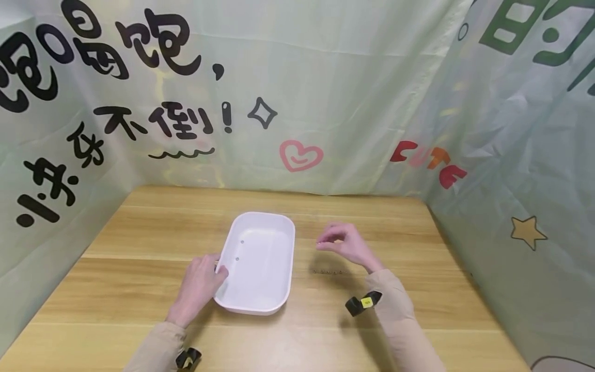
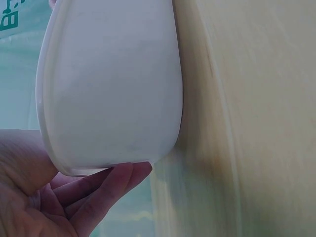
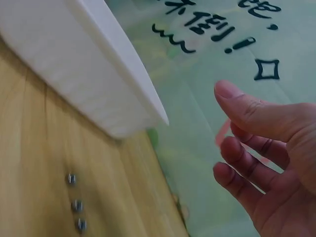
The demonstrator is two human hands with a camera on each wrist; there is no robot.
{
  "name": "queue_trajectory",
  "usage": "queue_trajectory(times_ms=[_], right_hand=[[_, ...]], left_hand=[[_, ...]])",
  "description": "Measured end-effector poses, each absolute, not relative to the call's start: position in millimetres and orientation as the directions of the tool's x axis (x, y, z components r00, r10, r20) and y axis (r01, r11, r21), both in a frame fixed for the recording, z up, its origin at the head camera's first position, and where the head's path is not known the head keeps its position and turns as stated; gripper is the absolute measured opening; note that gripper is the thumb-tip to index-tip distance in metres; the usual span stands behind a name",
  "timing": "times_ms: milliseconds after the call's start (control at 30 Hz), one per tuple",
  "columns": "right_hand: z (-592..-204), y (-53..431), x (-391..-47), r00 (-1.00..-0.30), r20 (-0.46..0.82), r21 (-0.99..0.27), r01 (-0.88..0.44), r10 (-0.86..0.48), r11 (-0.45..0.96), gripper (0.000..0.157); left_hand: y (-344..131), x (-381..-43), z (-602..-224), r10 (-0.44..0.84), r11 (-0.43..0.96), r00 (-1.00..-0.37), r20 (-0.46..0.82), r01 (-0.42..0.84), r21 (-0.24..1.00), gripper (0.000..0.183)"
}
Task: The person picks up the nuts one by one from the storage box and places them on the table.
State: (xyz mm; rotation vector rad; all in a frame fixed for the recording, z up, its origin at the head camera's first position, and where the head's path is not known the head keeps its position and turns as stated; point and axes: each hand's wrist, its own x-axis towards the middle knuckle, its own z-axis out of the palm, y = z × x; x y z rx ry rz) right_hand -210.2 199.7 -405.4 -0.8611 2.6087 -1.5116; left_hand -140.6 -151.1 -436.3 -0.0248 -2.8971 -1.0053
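A white rectangular plastic tray [image 1: 257, 263] stands on the table, with two small metal nuts [image 1: 239, 250] inside near its left side. My left hand [image 1: 197, 284] holds the tray's left rim, thumb over the edge; in the left wrist view its fingers [image 2: 111, 190] press against the outer wall. To the right of the tray, my right hand [image 1: 344, 243] is raised above the table with loosely bent fingers. The right wrist view shows a gap between thumb and fingers and nothing between them. Several metal nuts [image 3: 76, 205] lie in a row on the table below that hand.
The wooden table [image 1: 153, 232] is enclosed by printed fabric sheets [image 1: 353, 103] at the back and both sides. Black wrist straps with small devices [image 1: 362, 303] sit on both sleeves.
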Motion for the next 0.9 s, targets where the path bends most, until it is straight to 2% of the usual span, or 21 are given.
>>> queue_trajectory(times_ms=[433, 700, 900], right_hand=[[-452, 261, -191, -0.889, 0.23, -0.769, -0.415, -0.396, 0.486, 0.01], [-479, 277, -189, -0.882, 0.204, -0.764, -0.414, -0.424, 0.494, 0.012], [-489, 280, -187, -0.893, 0.2, -0.751, -0.404, -0.404, 0.522, 0.011]], left_hand=[[-150, -141, -434, 0.0, 0.78, -0.999, 0.05, 0.031, 0.624, 0.026], [-152, -144, -430, 0.013, 0.782, -1.0, -0.012, 0.003, 0.623, 0.03], [-152, -145, -429, 0.016, 0.786, -1.0, -0.011, 0.006, 0.618, 0.029]])
